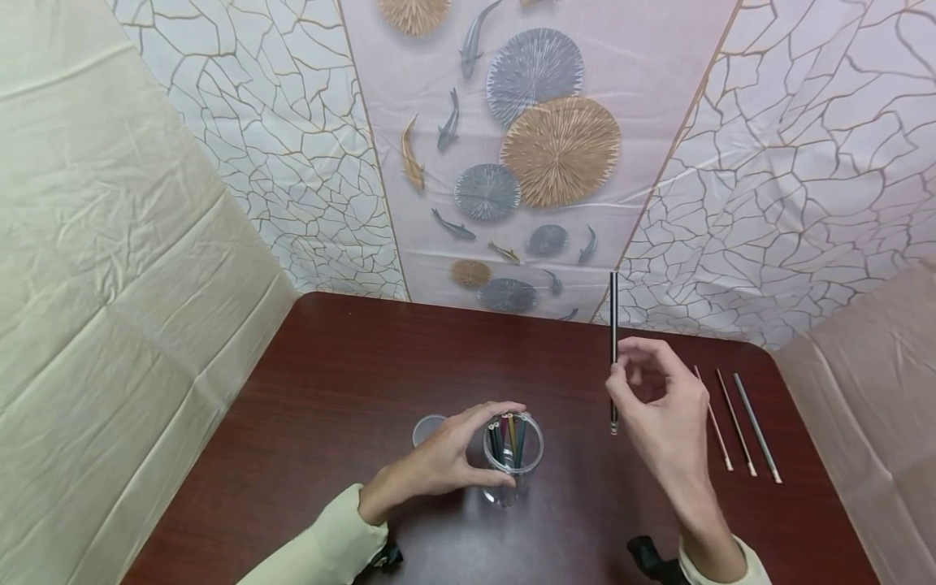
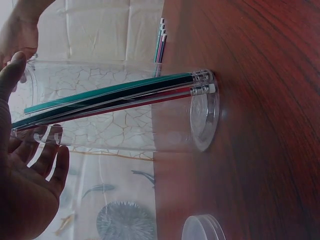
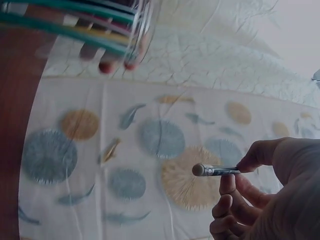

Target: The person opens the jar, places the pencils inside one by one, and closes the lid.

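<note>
My left hand is wrapped around the upper part of a clear plastic jar standing on the table. Inside it several pencils lean at a slant, green, black, red and yellow among them, eraser ends at the bottom. To the right of the jar, my right hand pinches a dark pencil between thumb and fingers. This pencil is held upright in the air, its eraser tip downward and apart from the jar.
Three pencils lie side by side on the right of the brown table. Behind the left hand rests a round clear lid. Patterned cloth hangs along the table's back edge, with plain cloth at both sides.
</note>
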`<state>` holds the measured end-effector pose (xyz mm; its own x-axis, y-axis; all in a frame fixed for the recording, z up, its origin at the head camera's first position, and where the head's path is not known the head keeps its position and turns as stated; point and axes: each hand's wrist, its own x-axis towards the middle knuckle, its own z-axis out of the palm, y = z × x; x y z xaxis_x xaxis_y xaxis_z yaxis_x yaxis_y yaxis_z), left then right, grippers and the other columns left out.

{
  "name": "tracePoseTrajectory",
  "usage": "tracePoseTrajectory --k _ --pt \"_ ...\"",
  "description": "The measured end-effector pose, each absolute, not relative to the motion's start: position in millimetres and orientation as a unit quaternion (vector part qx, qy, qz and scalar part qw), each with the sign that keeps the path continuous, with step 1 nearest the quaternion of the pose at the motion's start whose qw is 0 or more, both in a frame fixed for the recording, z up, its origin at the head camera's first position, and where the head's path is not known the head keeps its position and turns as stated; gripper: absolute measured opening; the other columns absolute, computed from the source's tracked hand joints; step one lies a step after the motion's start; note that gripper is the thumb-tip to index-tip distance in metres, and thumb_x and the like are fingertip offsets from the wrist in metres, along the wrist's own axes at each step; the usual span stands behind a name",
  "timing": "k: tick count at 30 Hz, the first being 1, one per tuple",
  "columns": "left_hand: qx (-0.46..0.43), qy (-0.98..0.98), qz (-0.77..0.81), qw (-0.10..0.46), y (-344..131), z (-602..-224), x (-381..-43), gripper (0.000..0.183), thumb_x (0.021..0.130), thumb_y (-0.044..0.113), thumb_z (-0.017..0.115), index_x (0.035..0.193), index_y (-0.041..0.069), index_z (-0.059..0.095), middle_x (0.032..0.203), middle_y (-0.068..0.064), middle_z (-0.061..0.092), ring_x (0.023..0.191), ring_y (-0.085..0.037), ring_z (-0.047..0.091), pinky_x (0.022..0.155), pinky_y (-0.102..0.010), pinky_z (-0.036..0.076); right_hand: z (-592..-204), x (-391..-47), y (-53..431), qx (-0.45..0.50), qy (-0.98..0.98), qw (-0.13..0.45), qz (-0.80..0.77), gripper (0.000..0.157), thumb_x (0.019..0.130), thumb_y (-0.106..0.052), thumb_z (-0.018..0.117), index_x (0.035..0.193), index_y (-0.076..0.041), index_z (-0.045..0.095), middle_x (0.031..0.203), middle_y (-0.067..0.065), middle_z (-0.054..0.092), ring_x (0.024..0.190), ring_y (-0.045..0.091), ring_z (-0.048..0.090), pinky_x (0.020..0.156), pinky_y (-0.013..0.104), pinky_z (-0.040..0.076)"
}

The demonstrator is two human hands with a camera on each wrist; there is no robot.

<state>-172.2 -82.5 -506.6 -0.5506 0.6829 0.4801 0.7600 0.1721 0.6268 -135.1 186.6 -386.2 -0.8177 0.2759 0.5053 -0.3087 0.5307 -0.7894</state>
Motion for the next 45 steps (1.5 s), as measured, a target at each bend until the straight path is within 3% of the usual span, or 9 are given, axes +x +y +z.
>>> tracePoseTrajectory --k 11,30,39,45 --pt "-0.471 -0.764 -0.438 0.044 -82.0 -505.4 -172.0 0.095 0.082 0.03 0.095 0.16 0.015 0.042 0.153 -0.005 0.057 0.14 -0.016 0.054 0.115 -0.037 0.045 -383.9 -130.9 163.2 0.068 -0.795 0.253 0.547 0.031 0.087 0.015 0.071 0.107 -0.008 0.074 0.08 0.001 0.065 0.067 0.014 0.055 0.057 0.018 0.041" --pt "-0.463 -0.77 -0.437 0.039 -82.0 -504.6 -170.8 0.095 0.082 0.03 0.095 0.159 0.014 0.043 0.152 -0.003 0.057 0.138 -0.016 0.055 0.114 -0.037 0.047 -413.9 -136.1 135.5 0.107 -0.802 0.183 0.559 0.027 0.086 0.012 0.07 0.1 -0.01 0.072 0.078 -0.001 0.063 0.065 0.014 0.053 0.056 0.021 0.041" --pt "-0.463 -0.768 -0.441 0.039 -82.3 -504.3 -171.2 0.095 0.081 0.029 0.096 0.159 0.014 0.043 0.152 -0.004 0.057 0.138 -0.017 0.055 0.114 -0.037 0.047 -408.4 -134.6 133.7 0.108 -0.781 0.198 0.583 0.027 0.086 0.014 0.07 0.101 -0.008 0.071 0.08 0.001 0.066 0.066 0.015 0.05 0.058 0.024 0.041" --pt "-0.463 -0.769 -0.439 0.038 -82.5 -504.9 -171.4 0.095 0.081 0.029 0.096 0.159 0.013 0.043 0.152 -0.005 0.057 0.139 -0.017 0.055 0.114 -0.036 0.046 -412.2 -135.3 129.1 0.1 -0.774 0.176 0.6 0.027 0.086 0.015 0.069 0.101 -0.008 0.07 0.079 0.002 0.065 0.065 0.014 0.049 0.059 0.023 0.041"
